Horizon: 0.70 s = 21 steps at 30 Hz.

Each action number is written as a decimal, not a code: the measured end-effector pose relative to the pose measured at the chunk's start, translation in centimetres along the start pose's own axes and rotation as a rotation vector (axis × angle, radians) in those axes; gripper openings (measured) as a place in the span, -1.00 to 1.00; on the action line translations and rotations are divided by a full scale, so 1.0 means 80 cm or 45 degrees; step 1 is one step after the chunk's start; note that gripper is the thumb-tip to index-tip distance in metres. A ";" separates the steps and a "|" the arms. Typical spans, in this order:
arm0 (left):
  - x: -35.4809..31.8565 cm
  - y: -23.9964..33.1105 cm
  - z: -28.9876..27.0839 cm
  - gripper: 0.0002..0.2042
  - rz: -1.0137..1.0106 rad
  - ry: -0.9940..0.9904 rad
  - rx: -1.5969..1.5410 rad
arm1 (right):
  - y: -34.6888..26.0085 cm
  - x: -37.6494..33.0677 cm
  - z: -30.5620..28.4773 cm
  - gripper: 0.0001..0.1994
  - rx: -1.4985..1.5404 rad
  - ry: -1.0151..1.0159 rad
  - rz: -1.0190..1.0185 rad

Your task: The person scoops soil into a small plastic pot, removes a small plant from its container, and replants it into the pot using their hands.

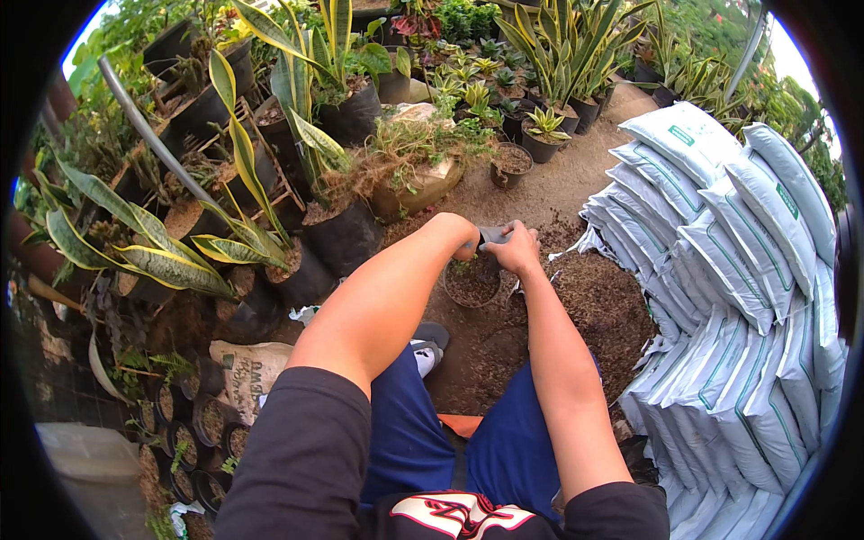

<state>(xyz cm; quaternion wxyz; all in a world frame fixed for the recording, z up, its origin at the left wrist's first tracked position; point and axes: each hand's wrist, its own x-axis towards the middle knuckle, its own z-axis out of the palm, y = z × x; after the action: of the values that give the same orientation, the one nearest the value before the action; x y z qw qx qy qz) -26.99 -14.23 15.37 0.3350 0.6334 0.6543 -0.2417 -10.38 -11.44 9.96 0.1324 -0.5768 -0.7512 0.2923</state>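
Note:
Both of my hands meet over a round pot of dark soil on the ground in front of my knees. My right hand is closed, thumb and fingers pinching a small grey piece that looks like thin plastic. Bent down at the wrist, my left hand is at the other side of this piece; its fingers are mostly hidden. A small green sprig shows just below the left hand, at the pot's far rim. Whether either hand touches the sprig I cannot tell.
Stacked white sacks rise at the right beside a heap of loose soil mix. Potted snake plants crowd the left, near a curved metal pipe. A small soil-filled pot stands ahead; a printed sack lies left.

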 end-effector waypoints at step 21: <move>0.007 -0.004 0.009 -0.45 0.078 -0.166 0.071 | 0.004 -0.007 -0.021 -0.34 -0.006 -0.096 -0.316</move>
<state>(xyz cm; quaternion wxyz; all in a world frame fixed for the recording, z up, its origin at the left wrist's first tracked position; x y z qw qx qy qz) -27.20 -14.37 14.44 0.3665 0.6450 0.6045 -0.2902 -9.08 -11.41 11.16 0.1380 -0.4684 -0.8218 0.2935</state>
